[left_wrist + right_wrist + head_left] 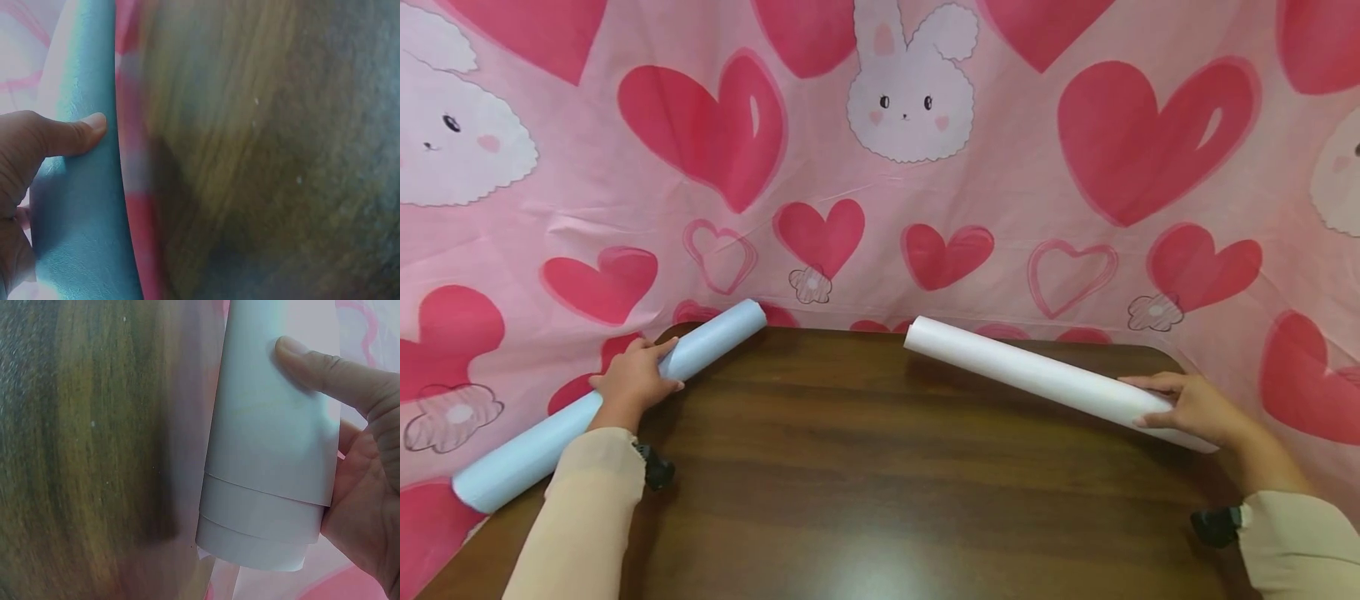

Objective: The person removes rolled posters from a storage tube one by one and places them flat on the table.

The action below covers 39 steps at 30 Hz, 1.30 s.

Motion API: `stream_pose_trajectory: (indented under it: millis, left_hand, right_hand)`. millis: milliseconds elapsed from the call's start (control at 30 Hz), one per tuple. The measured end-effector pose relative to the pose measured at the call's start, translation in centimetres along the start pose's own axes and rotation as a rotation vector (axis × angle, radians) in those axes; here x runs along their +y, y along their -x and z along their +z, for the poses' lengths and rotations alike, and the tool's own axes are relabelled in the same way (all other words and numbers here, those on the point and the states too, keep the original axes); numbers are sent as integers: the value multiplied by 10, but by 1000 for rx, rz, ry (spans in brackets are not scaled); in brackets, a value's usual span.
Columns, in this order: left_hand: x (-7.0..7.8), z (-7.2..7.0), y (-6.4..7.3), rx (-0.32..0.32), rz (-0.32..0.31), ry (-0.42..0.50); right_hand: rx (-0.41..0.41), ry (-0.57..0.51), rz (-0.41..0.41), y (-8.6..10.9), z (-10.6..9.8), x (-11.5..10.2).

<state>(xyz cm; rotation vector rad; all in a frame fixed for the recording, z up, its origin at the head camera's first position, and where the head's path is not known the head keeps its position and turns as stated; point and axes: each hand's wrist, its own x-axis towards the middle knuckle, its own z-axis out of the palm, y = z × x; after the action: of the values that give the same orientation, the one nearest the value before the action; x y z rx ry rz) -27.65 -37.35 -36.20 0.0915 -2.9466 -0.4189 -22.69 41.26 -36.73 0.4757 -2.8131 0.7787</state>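
Observation:
My left hand (634, 379) grips a light blue roll (715, 337) around its middle, at the left edge of the table. In the left wrist view the thumb lies across the blue roll's (87, 206) smooth surface. My right hand (1202, 408) holds a white paper roll (1022, 367) near its lower right end, and the roll slants up toward the middle of the table's back edge. Stepped layers show at the near end of the white roll (262, 487) in the right wrist view, with the thumb on top and other fingers mostly hidden behind it.
A dark brown wooden table (880, 467) with rounded back corners lies between the two hands. Pink cloth (1015, 192) printed with hearts and rabbits hangs behind it and along both sides. Black wrist cameras sit at both cuffs.

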Motion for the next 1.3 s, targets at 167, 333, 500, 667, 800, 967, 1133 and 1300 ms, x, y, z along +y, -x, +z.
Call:
stream_pose_trajectory:
  millis: [167, 333, 500, 667, 800, 967, 1133, 1300]
  left_hand:
    - [-10, 2, 1, 11, -40, 0]
    - [-15, 2, 1, 29, -63, 27]
    - [-15, 6, 0, 43, -80, 27]
    - [-16, 9, 1, 45, -98, 28]
    - [-19, 8, 4, 50, -137, 41]
    - [-21, 8, 6, 44, -150, 46]
    - [-19, 6, 5, 34, -148, 50]
    - [-19, 5, 5, 23, -146, 50]
  right_hand:
    - [-9, -3, 16, -1, 2, -1]
    - [12, -13, 5, 3, 4, 2]
    - [32, -29, -13, 6, 5, 3]
    - [39, -7, -2, 6, 4, 3]
    - [26, -6, -8, 4, 6, 4]
    - [0, -14, 20, 4, 7, 3]
    - [2, -10, 25, 6, 5, 0]
    - [6, -10, 18, 5, 5, -1]
